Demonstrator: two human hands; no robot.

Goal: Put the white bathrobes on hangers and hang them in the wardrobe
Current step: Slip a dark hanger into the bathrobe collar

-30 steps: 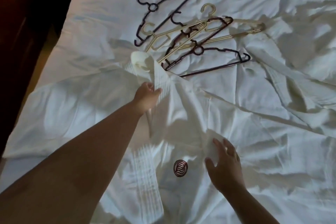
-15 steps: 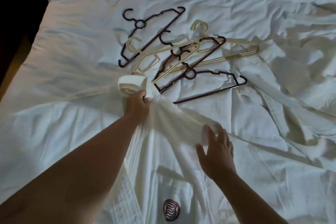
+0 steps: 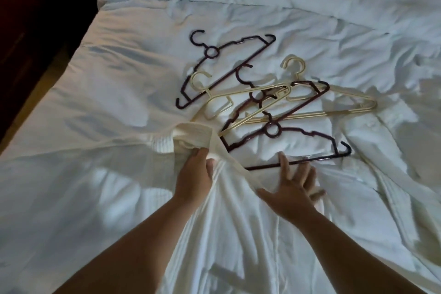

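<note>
A rumpled white bed (image 3: pixel 143 31) carries the white bathrobe (image 3: pixel 238 234), creased, with a ribbed collar band, lying at its near side. Just beyond the collar lie tangled dark and cream hangers (image 3: pixel 262 100). The left hand (image 3: pixel 193 174) grips the bunched collar; the right hand (image 3: pixel 291 188) rests on the robe, fingers spread wide.

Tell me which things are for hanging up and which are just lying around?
For the job: white ribbed cloth bathrobe in the grip of the left hand; dark maroon plastic hangers; cream plastic hangers.
Just lying about: rumpled white duvet; dark brown furniture.
</note>
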